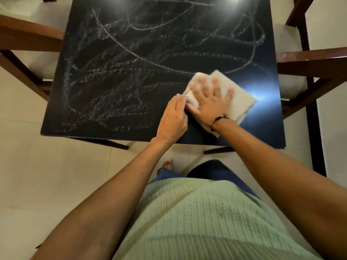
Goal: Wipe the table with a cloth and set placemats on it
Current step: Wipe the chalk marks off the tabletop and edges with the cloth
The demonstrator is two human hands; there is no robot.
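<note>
A black square table (116, 76) is covered with white chalky scribbles and smears. A beige folded cloth (242, 102) lies on its near right part. My right hand (210, 98) lies flat on the cloth with fingers spread, pressing it to the tabletop. My left hand (173, 119) sits beside it, its fingertips pinching the cloth's left corner. The strip of table to the right of the cloth looks dark and free of marks. No placemats are in view.
Brown wooden chairs with pale seats stand at the left (28, 34) and right (308, 62) sides of the table. The floor (47, 175) is light tile. A bright lamp glare (234, 0) reflects at the table's far edge.
</note>
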